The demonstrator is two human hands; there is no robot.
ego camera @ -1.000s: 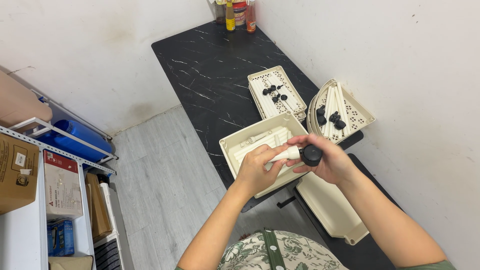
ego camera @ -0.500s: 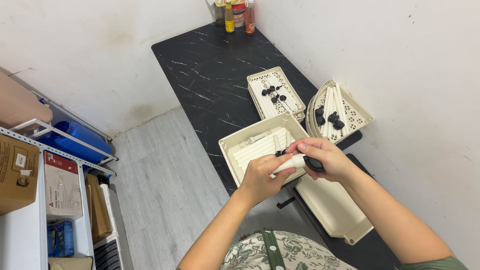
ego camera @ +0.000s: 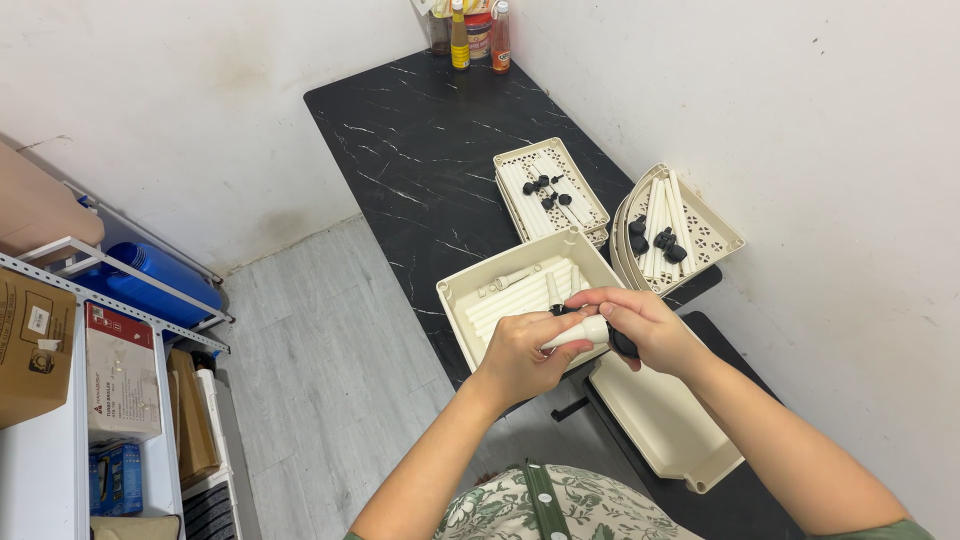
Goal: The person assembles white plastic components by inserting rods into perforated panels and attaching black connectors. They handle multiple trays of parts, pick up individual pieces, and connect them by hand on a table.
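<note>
Meanwhile, left hand (ego camera: 520, 355) grips a cream tube (ego camera: 578, 332); right hand (ego camera: 640, 325) pinches its black cap (ego camera: 622, 345). 2 trays (ego camera: 550, 190) of parts wait untouched

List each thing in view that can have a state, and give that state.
left hand: closed around the cream tube
right hand: gripping the black wheel
cream tube: held above the open tray
black wheel: at the tube's end
open tray: upright, holds cream tubes
stacked trays: flat, carrying black parts
tilted trays: leaning near the wall
</note>
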